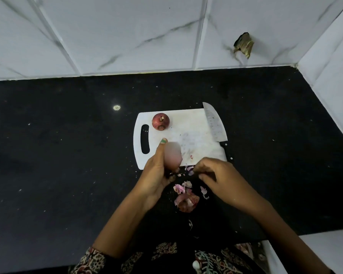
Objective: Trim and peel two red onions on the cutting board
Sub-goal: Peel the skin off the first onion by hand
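Observation:
My left hand (156, 171) grips a pale pink onion (173, 155) over the near edge of the white cutting board (186, 125); the onion looks blurred. My right hand (216, 175) is just right of it, fingers curled, pinching a small piece of purple onion skin (190, 171). A second red onion (160, 121), skin still on, sits at the board's far left. A knife (214, 123) lies along the board's right edge, blade pointing away from me.
Loose onion peels (186, 196) lie on the black countertop (67, 145) just in front of the board, between my forearms. White marble-look tiled walls (127, 36) close off the back and right. The counter's front edge runs near my body.

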A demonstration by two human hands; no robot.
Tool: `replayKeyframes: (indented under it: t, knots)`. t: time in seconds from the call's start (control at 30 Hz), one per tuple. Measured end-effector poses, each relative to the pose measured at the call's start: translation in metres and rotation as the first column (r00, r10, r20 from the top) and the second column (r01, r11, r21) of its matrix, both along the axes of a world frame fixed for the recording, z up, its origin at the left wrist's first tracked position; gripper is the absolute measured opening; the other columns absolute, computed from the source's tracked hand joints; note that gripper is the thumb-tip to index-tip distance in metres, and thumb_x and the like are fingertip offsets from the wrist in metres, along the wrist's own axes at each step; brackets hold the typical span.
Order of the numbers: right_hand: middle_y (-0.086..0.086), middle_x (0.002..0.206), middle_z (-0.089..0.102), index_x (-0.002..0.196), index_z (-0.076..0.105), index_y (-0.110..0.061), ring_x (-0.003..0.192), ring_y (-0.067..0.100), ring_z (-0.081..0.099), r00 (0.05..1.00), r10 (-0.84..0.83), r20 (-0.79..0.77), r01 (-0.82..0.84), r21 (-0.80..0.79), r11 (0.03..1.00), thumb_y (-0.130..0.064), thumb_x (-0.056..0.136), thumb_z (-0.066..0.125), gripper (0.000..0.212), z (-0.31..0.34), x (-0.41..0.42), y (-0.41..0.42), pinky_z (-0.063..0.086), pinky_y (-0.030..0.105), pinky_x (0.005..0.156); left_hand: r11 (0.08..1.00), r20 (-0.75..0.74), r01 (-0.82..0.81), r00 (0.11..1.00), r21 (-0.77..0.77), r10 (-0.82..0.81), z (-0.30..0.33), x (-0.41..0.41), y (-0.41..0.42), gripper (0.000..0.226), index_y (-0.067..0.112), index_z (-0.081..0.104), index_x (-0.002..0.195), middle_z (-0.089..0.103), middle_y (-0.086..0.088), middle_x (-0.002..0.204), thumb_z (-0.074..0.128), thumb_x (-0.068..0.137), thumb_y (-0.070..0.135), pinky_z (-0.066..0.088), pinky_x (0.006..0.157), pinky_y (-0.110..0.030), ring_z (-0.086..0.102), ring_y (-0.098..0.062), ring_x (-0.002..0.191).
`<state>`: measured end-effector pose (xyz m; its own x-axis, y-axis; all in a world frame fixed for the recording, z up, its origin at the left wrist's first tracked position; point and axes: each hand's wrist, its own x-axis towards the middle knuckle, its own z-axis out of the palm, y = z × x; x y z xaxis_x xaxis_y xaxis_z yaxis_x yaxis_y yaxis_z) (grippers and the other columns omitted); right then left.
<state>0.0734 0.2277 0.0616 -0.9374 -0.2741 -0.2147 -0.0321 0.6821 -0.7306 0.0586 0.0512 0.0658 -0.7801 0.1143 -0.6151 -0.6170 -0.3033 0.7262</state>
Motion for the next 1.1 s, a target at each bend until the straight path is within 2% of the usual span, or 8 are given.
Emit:
replayKeyframes:
  t: [0.17, 0.23, 0.43, 0.53, 0.7, 0.87, 1.0, 1.1]
  knots:
    - [-0.008, 0.088, 0.066, 0.102, 0.065, -0.024, 0.077, 0.014, 0.067, 0.958, -0.274, 0.084, 0.286, -0.325, 0.901, -0.029, 0.084, 0.067, 0.019, 0.023, -0.003, -0.022, 0.058, 0.038, 0.072, 1.0, -0.01, 0.015, 1.0, 0.011, -0.015, -0.002, 0.004, 0.006, 0.048, 0.011, 0.062, 0.116, 0.068, -0.01, 0.1, 0.046, 0.096, 0.051, 0.044, 0.062, -0.022, 0.061, -0.01, 0.075]
    - [-0.007, 0.087, 0.067, 0.101, 0.065, -0.024, 0.076, 0.013, 0.067, 0.945, -0.309, 0.111, 0.328, -0.328, 0.886, -0.031, 0.081, 0.069, 0.022, 0.025, -0.004, -0.03, 0.059, 0.039, 0.071, 1.0, -0.017, 0.02, 1.0, 0.01, -0.02, -0.002, 0.005, 0.008, 0.047, 0.008, 0.059, 0.119, 0.069, -0.009, 0.105, 0.049, 0.095, 0.047, 0.047, 0.065, -0.022, 0.064, -0.01, 0.081]
    - [-0.004, 0.082, 0.072, 0.091, 0.069, -0.023, 0.078, 0.012, 0.07, 0.896, -0.392, 0.21, 0.445, -0.401, 0.801, -0.028, 0.077, 0.075, 0.016, 0.024, -0.004, -0.033, 0.059, 0.041, 0.074, 1.0, -0.099, 0.005, 0.995, -0.008, -0.006, 0.006, 0.005, 0.007, 0.044, 0.014, 0.06, 0.103, 0.071, 0.004, 0.083, 0.064, 0.072, 0.046, 0.05, 0.065, -0.022, 0.065, -0.002, 0.067]
    - [-0.003, 0.077, 0.072, 0.085, 0.07, -0.02, 0.075, 0.01, 0.069, 0.889, -0.415, 0.195, 0.458, -0.421, 0.783, -0.021, 0.074, 0.077, 0.013, 0.024, -0.003, -0.034, 0.059, 0.031, 0.071, 1.0, -0.13, -0.005, 0.991, -0.014, 0.003, 0.008, 0.006, 0.008, 0.043, 0.013, 0.06, 0.101, 0.07, 0.008, 0.071, 0.065, 0.07, 0.042, 0.052, 0.059, -0.017, 0.064, 0.0, 0.061]
    - [-0.004, 0.074, 0.072, 0.082, 0.07, -0.019, 0.069, 0.003, 0.068, 0.906, -0.391, 0.164, 0.423, -0.423, 0.802, -0.01, 0.075, 0.075, 0.012, 0.027, -0.004, -0.029, 0.052, 0.013, 0.063, 1.0, -0.135, 0.002, 0.991, -0.025, -0.005, 0.004, 0.007, 0.008, 0.05, 0.011, 0.061, 0.106, 0.072, 0.007, 0.075, 0.068, 0.067, 0.041, 0.052, 0.062, -0.017, 0.065, -0.001, 0.065]
    - [0.002, 0.074, 0.073, 0.08, 0.072, -0.014, 0.065, 0.016, 0.071, 0.874, -0.453, 0.175, 0.479, -0.467, 0.743, 0.005, 0.081, 0.062, 0.021, 0.024, -0.004, -0.023, 0.057, 0.021, 0.061, 1.0, -0.098, -0.009, 0.995, 0.002, 0.009, 0.002, 0.005, 0.01, 0.041, 0.016, 0.061, 0.096, 0.071, 0.007, 0.072, 0.066, 0.066, 0.043, 0.051, 0.061, -0.017, 0.065, -0.002, 0.063]
    - [0.004, 0.08, 0.073, 0.086, 0.07, -0.015, 0.075, 0.019, 0.072, 0.874, -0.412, 0.258, 0.485, -0.504, 0.714, -0.011, 0.08, 0.072, 0.007, 0.025, -0.002, -0.027, 0.059, 0.027, 0.067, 0.998, -0.083, -0.039, 0.996, 0.048, 0.043, 0.0, 0.006, 0.01, 0.035, 0.016, 0.059, 0.093, 0.071, 0.005, 0.074, 0.068, 0.068, 0.039, 0.053, 0.063, -0.018, 0.067, -0.004, 0.064]
    - [0.001, 0.08, 0.073, 0.085, 0.07, -0.018, 0.076, 0.013, 0.071, 0.883, -0.412, 0.225, 0.469, -0.456, 0.756, -0.016, 0.075, 0.077, 0.013, 0.022, -0.001, -0.03, 0.059, 0.027, 0.069, 0.997, -0.089, -0.036, 0.995, 0.062, 0.042, -0.001, 0.007, 0.009, 0.034, 0.015, 0.059, 0.094, 0.072, 0.003, 0.075, 0.067, 0.07, 0.037, 0.054, 0.063, -0.017, 0.066, -0.004, 0.063]
